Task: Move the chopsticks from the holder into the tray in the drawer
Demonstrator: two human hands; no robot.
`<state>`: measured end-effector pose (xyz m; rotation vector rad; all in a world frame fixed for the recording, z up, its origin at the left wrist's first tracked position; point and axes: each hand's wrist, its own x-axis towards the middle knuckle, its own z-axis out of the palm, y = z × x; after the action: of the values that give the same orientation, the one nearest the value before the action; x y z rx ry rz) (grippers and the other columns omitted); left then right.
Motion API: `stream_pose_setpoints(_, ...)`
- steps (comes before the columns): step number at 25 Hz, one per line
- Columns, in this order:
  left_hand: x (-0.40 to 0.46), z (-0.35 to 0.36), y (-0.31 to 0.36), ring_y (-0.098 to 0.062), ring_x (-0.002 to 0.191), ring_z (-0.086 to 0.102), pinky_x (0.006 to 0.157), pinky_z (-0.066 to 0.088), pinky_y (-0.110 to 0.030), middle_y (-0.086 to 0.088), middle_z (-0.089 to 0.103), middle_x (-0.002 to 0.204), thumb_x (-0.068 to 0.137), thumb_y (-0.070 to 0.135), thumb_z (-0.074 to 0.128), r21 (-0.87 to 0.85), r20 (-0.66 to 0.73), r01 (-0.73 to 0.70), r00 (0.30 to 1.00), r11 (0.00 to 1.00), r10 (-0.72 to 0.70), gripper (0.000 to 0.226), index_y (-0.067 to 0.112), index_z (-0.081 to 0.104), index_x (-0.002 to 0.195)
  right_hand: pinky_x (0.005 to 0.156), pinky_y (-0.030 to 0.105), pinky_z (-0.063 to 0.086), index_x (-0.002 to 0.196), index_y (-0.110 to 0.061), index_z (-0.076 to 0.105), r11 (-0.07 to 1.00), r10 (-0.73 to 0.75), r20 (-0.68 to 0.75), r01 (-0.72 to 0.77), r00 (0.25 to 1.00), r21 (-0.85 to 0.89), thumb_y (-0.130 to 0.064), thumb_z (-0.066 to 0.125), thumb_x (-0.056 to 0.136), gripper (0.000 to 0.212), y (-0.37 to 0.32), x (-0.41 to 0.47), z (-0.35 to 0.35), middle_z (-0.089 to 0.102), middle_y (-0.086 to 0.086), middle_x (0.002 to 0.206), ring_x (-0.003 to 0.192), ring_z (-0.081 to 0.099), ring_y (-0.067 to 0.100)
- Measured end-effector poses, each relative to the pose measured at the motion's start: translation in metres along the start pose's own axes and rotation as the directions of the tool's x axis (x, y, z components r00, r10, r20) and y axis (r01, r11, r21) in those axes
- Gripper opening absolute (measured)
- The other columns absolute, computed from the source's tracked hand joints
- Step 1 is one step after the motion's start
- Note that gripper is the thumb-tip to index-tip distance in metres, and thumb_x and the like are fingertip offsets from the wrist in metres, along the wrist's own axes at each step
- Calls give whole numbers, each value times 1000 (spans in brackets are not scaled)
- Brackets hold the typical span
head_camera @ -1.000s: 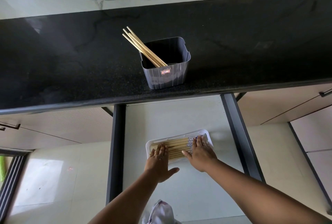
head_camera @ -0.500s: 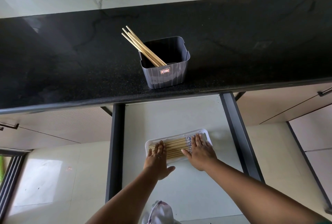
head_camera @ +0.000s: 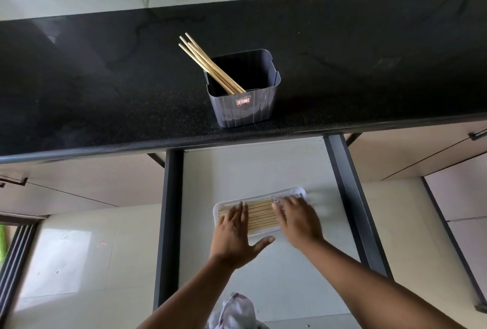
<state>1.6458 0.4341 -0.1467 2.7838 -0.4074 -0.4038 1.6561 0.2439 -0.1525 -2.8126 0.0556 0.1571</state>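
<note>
A dark grey square holder stands on the black counter near its front edge. Several wooden chopsticks lean out of its left back corner. Below, in the open drawer, a white tray holds several chopsticks lying side by side. My left hand lies flat with fingers spread over the tray's left end. My right hand lies flat over the tray's right part, slightly blurred. Neither hand grips anything.
The black counter overhangs the drawer's back. The drawer has a pale floor and dark side rails. Closed cabinet fronts flank it, with a handle at right. A bunched cloth shows at the bottom edge.
Both hands have stayed flat on the tray. My right hand has slid slightly right across the chopsticks, while the left has barely shifted.
</note>
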Motion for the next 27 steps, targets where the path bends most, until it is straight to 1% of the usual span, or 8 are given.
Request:
stream_pose_setpoints(2, -8, -1, -9, -28, 112, 52, 96, 42, -34, -3, 54, 123, 84, 75, 34, -179, -311, -19, 950, 984, -38, 79, 12, 50, 130, 79, 38, 51, 106, -11, 65, 944, 266, -247, -200, 932, 263, -36, 42, 96, 35, 18, 11, -7, 66, 13, 106, 98, 60, 33)
stream_pose_setpoints(3, -8, 0, -14, -28, 112, 50, 97, 39, -33, -6, 53, 122, 87, 72, 31, -330, -367, 86, 906, 940, -211, 75, 13, 49, 129, 81, 37, 49, 105, -9, 65, 845, 450, -196, -344, 871, 410, -31, 44, 97, 31, 29, 18, -10, 64, 15, 108, 99, 59, 33)
stream_pose_setpoints(5, -1, -4, -20, -31, 128, 44, 108, 29, -36, -13, 50, 137, 88, 72, 21, -752, -99, 384, 739, 536, -667, 82, 10, 46, 136, 83, 35, 43, 99, -9, 65, 527, 671, 166, -622, 723, 580, -35, 38, 101, 37, 48, 31, -8, 64, 17, 110, 99, 60, 31)
stream_pose_setpoints(7, 9, -7, -25, -33, 127, 50, 114, 27, -42, -17, 57, 134, 87, 75, 16, -870, 376, 492, 614, -36, -694, 91, 6, 56, 129, 89, 35, 47, 105, -6, 66, 127, 597, 524, -716, 608, 686, -46, 33, 101, 52, 52, 36, -4, 66, 18, 110, 99, 62, 29)
stream_pose_setpoints(8, 13, -7, -28, -34, 122, 54, 114, 31, -46, -18, 62, 128, 84, 78, 14, -841, 475, 523, 593, -139, -649, 95, 6, 61, 124, 95, 40, 49, 115, -6, 66, 36, 560, 586, -724, 586, 689, -50, 34, 100, 57, 51, 36, -1, 67, 19, 114, 103, 64, 31)
stream_pose_setpoints(17, 19, -3, -32, -32, 123, 52, 104, 38, -42, -13, 58, 134, 88, 73, 22, -819, 355, 567, 627, 93, -694, 78, 17, 57, 129, 101, 46, 47, 128, -11, 59, 207, 619, 522, -764, 586, 612, -63, 25, 96, 70, 44, 31, 3, 62, 18, 128, 114, 59, 35)
stream_pose_setpoints(22, 19, -2, -31, -33, 131, 46, 111, 33, -49, -15, 48, 144, 93, 65, 24, -800, 273, 544, 706, 254, -653, 72, 14, 38, 142, 90, 37, 45, 124, -12, 63, 319, 640, 453, -751, 621, 579, -56, 23, 99, 64, 39, 30, 1, 61, 18, 130, 116, 57, 35)
stream_pose_setpoints(27, 17, -7, -38, -31, 137, 38, 115, 28, -45, -14, 41, 149, 97, 56, 29, -806, 167, 508, 688, 304, -707, 67, 9, 35, 144, 94, 40, 44, 126, -4, 57, 498, 689, 261, -703, 676, 508, -42, 28, 103, 53, 39, 24, -9, 59, 23, 129, 117, 55, 38)
